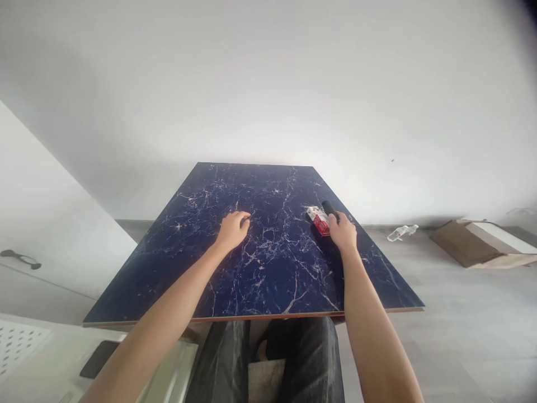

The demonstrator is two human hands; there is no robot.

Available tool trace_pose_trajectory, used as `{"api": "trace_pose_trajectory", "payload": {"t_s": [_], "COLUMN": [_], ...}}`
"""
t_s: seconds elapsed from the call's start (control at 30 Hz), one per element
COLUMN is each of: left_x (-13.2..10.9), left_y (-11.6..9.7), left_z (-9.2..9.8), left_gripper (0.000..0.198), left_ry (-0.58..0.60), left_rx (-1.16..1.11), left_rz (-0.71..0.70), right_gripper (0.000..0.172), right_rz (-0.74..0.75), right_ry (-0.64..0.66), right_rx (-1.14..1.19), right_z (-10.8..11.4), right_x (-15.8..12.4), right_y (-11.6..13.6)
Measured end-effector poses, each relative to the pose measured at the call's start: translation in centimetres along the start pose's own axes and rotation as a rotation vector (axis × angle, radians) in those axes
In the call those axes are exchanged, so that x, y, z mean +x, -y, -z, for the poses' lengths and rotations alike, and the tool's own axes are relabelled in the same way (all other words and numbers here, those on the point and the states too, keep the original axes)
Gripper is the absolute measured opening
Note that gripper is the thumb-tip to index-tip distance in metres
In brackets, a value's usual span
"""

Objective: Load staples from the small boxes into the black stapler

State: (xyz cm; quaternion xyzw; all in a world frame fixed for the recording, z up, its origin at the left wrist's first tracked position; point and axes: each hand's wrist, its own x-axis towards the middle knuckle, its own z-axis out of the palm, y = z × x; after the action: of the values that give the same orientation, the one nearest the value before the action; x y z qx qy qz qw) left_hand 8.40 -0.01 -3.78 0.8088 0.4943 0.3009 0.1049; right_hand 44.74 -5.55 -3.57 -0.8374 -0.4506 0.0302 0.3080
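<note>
A dark blue table with white marble veins spans the middle of the view. Over its centre-left is my left hand, fingers curled with thumb and fingertips near each other; whatever lies between them, if anything, is too small to name. My right hand is closed around the near end of a black cylindrical object on the right side. Just left of that hand, a red and white box lies beside the black object.
Beyond the table is a pale wall. On the floor at right are a clear plastic bottle and an open cardboard box. A white cabinet door with a dark handle stands at left. A dark flat object lies lower left.
</note>
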Motion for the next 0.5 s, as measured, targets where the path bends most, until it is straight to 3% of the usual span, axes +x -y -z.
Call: {"api": "trace_pose_trajectory", "payload": {"t_s": [0.1, 0.23, 0.37, 0.5], "left_x": [0.2, 0.5, 0.5, 0.5], "left_y": [0.3, 3.2, 7.1, 10.3], "left_z": [0.8, 3.5, 6.0, 7.3], "left_gripper": [0.031, 0.031, 0.029, 0.033], "left_ry": [0.041, 0.014, -0.014, -0.041], "left_rx": [-0.009, -0.102, -0.082, -0.143], "left_rz": [0.034, 0.154, 0.175, 0.260], "right_gripper": [0.051, 0.047, 0.040, 0.040], "right_rz": [0.109, 0.242, 0.313, 0.396], "right_ry": [0.071, 0.131, 0.182, 0.270], "right_rx": [0.001, 0.052, 0.169, 0.254], "right_z": [-0.6, -2.7, -6.3, -10.8], "right_x": [-0.5, -2.2, -5.3, -9.6], "right_y": [1.9, 6.6, 13.6, 22.1]}}
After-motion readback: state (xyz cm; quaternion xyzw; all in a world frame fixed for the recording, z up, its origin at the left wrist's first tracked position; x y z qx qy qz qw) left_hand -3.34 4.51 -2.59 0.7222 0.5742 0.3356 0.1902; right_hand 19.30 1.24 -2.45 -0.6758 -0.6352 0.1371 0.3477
